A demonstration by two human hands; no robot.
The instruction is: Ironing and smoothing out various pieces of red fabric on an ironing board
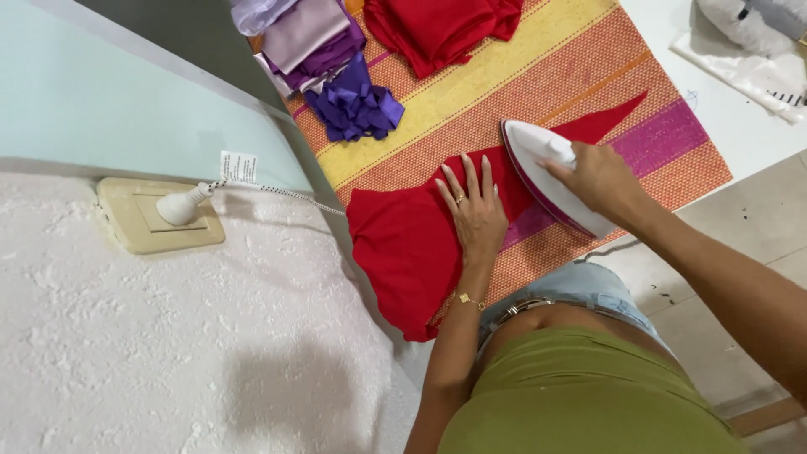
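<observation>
The left hand is lying flat, fingers spread, pressing the red cloth piece onto the striped woven mat, while the right hand is gripping the white iron (its soleplate resting on the cloth).

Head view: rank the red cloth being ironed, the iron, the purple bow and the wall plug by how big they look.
1. Red cloth
2. Iron
3. Purple bow
4. Wall plug

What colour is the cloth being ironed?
Plain red cloth, pressed flat by the left hand beside the white iron; the head view shows it.
</observation>
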